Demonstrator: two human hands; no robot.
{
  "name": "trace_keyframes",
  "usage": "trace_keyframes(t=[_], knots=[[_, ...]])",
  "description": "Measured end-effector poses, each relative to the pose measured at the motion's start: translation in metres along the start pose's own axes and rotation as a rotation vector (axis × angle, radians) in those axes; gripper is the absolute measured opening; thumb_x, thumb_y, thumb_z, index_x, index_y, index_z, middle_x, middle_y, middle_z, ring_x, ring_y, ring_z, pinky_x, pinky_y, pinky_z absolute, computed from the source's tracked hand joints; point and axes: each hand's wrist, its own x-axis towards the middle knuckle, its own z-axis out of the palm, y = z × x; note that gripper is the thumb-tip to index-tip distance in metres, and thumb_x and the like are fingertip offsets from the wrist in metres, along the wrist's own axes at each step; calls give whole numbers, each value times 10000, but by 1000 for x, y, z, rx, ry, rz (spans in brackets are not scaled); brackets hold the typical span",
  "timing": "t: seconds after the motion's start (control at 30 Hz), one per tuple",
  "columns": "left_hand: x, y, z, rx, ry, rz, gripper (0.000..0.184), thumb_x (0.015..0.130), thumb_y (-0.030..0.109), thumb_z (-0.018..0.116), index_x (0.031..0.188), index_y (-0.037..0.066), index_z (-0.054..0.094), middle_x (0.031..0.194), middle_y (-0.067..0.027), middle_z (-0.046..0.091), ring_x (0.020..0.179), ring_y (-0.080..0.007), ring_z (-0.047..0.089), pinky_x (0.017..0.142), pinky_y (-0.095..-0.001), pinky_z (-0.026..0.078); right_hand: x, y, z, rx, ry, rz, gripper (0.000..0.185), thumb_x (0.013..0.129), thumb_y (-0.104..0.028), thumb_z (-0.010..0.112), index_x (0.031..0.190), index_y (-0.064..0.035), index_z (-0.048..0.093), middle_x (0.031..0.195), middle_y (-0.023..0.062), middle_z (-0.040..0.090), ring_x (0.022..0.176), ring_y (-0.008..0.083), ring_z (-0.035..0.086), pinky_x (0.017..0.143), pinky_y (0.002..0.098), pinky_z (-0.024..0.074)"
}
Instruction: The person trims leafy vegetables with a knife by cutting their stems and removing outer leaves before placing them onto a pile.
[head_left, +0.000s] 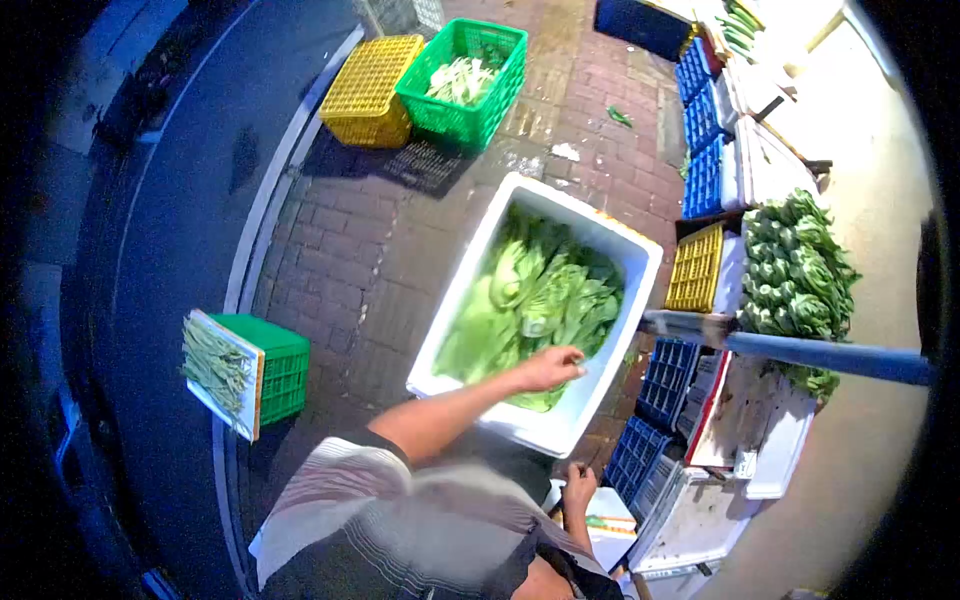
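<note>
My left hand [549, 369] reaches across from the left, above the near part of a white foam box [430, 372]. Its fingers are curled together, and whatever may be in them is too small to make out. Under and beyond it, leafy green vegetables [545, 275] with pale stalks fill much of the box. Closer to my body, my right hand [578, 486] is lower, beside the box's near right corner. Its fingers are bent inward, and I cannot make out anything in them. A smaller white box [612, 540] with an orange-marked edge lies just below that hand.
At the far left stand a yellow crate [370, 85] and a green crate [470, 115] holding pale vegetables. Green beans lie on a white tray [250, 392] by a green crate [285, 365]. Crates, stacked leafy bunches [795, 265] and a blue-grey pole [790, 345] line the right.
</note>
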Motion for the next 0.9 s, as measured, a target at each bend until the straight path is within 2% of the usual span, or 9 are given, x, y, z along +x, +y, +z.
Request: trace_keyframes(t=[0.13,0.17,0.23,0.27,0.33,0.4,0.47,0.57,0.9], knots=[[-70,-25,-124,-91,270,-90,483,929,304,601,1298,-4,555,1222,-192,627,1146,-267,598,989,-377,468,-10,-42,54,-84,-56,-231,192,902,-149,631,984,26,635,789,56,621,705,131,579,657,282,484],[-79,-56,-151,117,436,-109,463,921,271,608,1273,-26,565,1165,-187,654,1083,-260,628,959,-371,489,-19,-90,64,-9,-114,-17,214,898,-150,635,1005,35,638,807,73,640,722,149,601,685,292,499],[-99,-133,-197,-90,682,-152,439,896,244,629,1228,-40,591,1176,-194,649,1092,-272,617,938,-383,484,-4,-114,80,-67,-142,-322,240,908,-176,632,1035,26,651,843,100,672,704,157,625,632,280,510],[-131,-118,-218,-41,733,-234,438,890,249,650,1218,-36,595,1166,-193,657,1070,-267,628,918,-376,496,1,-139,85,-53,-193,-129,263,912,-192,636,1059,26,644,853,97,674,721,151,631,646,275,516],[-176,-108,-246,20,851,-365,433,878,267,685,1194,-21,617,1116,-175,680,1024,-248,650,903,-360,506,10,-180,100,-40,-181,-361,289,922,-225,642,1083,14,628,861,75,661,626,94,575,504,232,467],[-195,-198,-264,-42,960,-264,394,887,233,685,1183,-17,617,1055,-158,691,949,-212,656,805,-336,532,60,-175,117,9,-225,-324,282,898,-185,674,1081,26,639,869,88,671,718,125,596,567,298,486],[-217,-166,-260,-158,966,-281,316,891,182,690,1135,-8,629,905,-74,666,714,-116,595,629,-277,492,63,-243,128,-98,-178,-492,253,890,-205,679,1025,8,657,781,108,666,703,133,594,621,312,483],[-214,-221,-274,-219,920,-296,308,893,193,685,1124,-5,636,888,-69,671,722,-125,603,630,-288,493,114,-287,156,-231,-51,-764,269,880,-262,682,972,-11,654,820,146,664,716,277,625,679,405,488],[9,-194,-432,341,579,-363,426,860,319,659,1131,-10,658,1106,-222,676,1061,-360,639,924,-415,494,297,-427,233,-543,245,-783,474,906,-328,632,1241,3,580,1309,248,549,1255,396,495,1055,419,394]])
